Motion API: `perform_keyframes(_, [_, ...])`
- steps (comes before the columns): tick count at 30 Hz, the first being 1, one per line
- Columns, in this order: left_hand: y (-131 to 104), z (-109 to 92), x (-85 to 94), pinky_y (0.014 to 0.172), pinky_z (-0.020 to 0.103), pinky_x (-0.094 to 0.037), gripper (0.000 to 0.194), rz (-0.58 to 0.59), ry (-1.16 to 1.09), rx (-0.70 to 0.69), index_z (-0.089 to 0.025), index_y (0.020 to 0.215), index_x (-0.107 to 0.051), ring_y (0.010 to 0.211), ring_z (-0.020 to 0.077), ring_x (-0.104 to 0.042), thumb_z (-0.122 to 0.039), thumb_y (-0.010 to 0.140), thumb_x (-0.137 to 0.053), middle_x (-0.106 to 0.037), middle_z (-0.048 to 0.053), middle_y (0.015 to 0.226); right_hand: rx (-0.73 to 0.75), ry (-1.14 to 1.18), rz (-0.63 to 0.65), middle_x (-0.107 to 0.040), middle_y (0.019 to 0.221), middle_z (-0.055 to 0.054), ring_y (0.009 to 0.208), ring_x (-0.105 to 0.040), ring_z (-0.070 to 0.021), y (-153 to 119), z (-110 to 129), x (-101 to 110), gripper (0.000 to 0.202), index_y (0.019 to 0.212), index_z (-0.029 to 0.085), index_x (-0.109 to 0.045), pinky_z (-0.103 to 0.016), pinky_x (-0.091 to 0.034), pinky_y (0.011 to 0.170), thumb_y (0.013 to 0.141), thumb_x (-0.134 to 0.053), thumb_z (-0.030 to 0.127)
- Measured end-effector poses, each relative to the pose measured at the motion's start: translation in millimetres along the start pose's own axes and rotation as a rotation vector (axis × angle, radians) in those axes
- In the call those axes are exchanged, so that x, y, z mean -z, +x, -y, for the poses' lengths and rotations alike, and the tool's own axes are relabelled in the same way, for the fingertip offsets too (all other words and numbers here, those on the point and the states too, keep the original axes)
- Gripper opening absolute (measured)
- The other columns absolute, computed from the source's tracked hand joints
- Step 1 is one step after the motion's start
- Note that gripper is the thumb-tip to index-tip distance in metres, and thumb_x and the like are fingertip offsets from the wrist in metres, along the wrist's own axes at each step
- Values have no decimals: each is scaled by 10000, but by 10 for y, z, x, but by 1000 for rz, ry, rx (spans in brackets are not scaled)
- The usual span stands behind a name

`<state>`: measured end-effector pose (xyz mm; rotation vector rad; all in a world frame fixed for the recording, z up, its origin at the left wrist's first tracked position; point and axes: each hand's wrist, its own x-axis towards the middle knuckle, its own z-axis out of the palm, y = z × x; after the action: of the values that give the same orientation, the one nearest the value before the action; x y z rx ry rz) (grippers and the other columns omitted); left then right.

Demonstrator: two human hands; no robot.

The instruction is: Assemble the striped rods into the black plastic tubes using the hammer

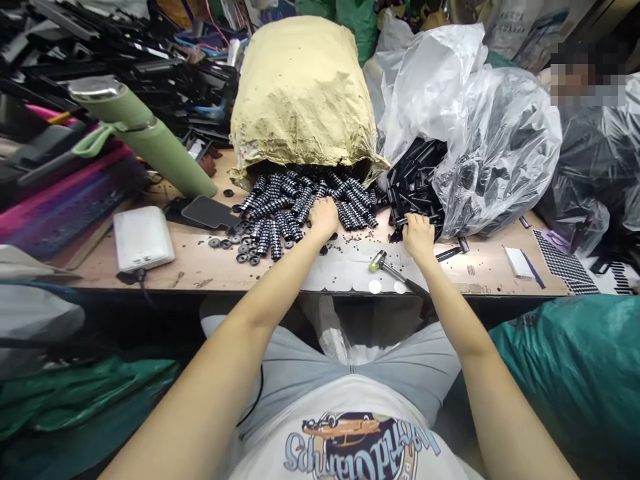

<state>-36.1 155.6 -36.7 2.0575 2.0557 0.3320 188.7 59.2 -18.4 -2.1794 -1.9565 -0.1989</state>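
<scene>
My left hand (324,217) reaches into a heap of black ribbed cylinders (300,200) with pale bands, spilling from the mouth of a yellow sack (305,87). Its fingers are curled down and closed; what is between them is hidden. At the edge of a pile of black plastic tubes (415,173), in a clear plastic bag, my right hand (419,233) has its fingers closed over one dark tube-like piece. A small hammer (395,272) with a yellowish-green face lies on the table just below my right hand.
Small black discs (247,250) and tiny dark bits lie on the table (200,273). To the left are a green bottle (150,140), a white box with a cable (143,239) and a phone (210,213). A white pad (519,263) lies right; a person is behind the bags.
</scene>
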Motion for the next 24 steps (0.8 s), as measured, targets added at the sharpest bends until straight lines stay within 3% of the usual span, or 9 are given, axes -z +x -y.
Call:
perform_keyframes(4, [-125,57,-62,923,455,-427,437,-11,-91,-23,-40,1277,-461,1100,347,-544,-110,849,-411,-502,257,1247,-221,-26,252,-497,1260,-241,1186,-420,-374,593,-114,-47,827,1277,71,-452,-477,-322,961,695,-663,619])
perform_keyframes(7, [-196,129,-71,902,430,-456,431,-51,-368,1,-100,1242,-503,1026,297,-586,-144,813,-484,-550,197,1185,-220,29,383,-470,1288,-241,1227,-397,-396,714,-235,-54,998,1293,79,-443,-509,-307,1006,534,-761,644])
perform_keyframes(10, [-307,91,-48,647,311,-511,293,44,-857,149,-135,1087,-569,695,179,-616,-163,815,-464,-619,87,906,-30,208,236,-398,1373,-203,1286,-353,-374,569,-219,9,1037,1362,143,-376,-521,-299,1049,521,-802,576])
perform_keyframes(12, [-450,-27,-17,468,227,-428,188,159,-1167,178,-139,963,-586,499,104,-525,-237,829,-497,-598,36,772,178,384,134,-338,1429,-174,1344,-295,-340,381,-115,68,1084,1405,174,-311,-504,-269,1099,525,-805,571])
perform_keyframes(15, [-722,-261,22,390,182,-325,246,373,-1400,64,-128,809,-588,416,54,-434,-340,731,-685,-574,5,659,421,600,81,-309,1454,-150,1389,-239,-311,68,104,127,1089,1406,196,-309,-484,-217,1148,527,-775,640])
perform_keyframes(17, [-880,-373,17,394,186,-326,287,425,-1424,-8,-126,758,-593,406,56,-423,-340,658,-754,-541,-20,571,449,734,110,-282,1476,-142,1403,-221,-315,-117,231,142,1095,1398,212,-323,-484,-204,1156,512,-752,691])
perform_keyframes(19, [-991,-409,-19,448,205,-385,250,287,-1378,-86,-129,741,-611,445,78,-472,-328,666,-741,-549,-20,556,293,936,150,-279,1485,-134,1395,-254,-310,-262,319,152,1086,1400,228,-307,-478,-245,1140,531,-697,749])
perform_keyframes(21, [-1059,-380,-73,570,241,-463,188,28,-1256,-214,-134,756,-638,565,117,-566,-309,714,-691,-621,16,645,-55,1196,243,-377,1421,-142,1300,-417,-300,-363,375,176,1017,1385,237,-301,-480,-359,1067,599,-567,824])
perform_keyframes(24, [-1121,-299,-155,734,293,-494,140,-281,-1008,-472,-150,807,-656,749,166,-631,-282,786,-611,-682,60,798,-529,1534,617,-602,1103,-137,957,-638,-262,-432,443,251,886,1218,197,-445,-457,-512,865,666,-365,887])
